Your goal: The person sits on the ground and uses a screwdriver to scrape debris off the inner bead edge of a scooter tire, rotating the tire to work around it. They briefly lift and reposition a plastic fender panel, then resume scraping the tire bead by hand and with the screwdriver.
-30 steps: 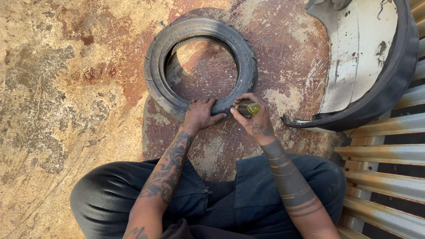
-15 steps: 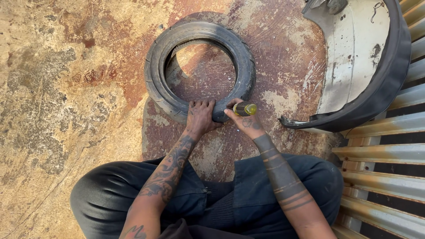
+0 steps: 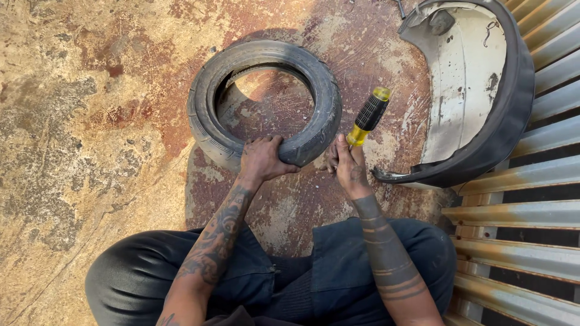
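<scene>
While the left hand (image 3: 263, 158) grips the black tyre (image 3: 264, 101), the right hand (image 3: 349, 166) clasps a yellow-black screwdriver (image 3: 369, 116).

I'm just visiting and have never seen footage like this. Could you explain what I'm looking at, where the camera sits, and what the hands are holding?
There is no machine here: these are a person's own two bare hands, filmed by a camera worn on the head and looking down, so you also see the dark trousers of someone crouched on the ground. The left hand grips the near edge of a small black tyre lying flat on a rusty, stained floor. The right hand holds a screwdriver with a yellow and black handle, handle pointing up and away; its tip is hidden behind the hand. To the right lies a curved white panel with a black edge, beside sheets of corrugated metal.
</scene>
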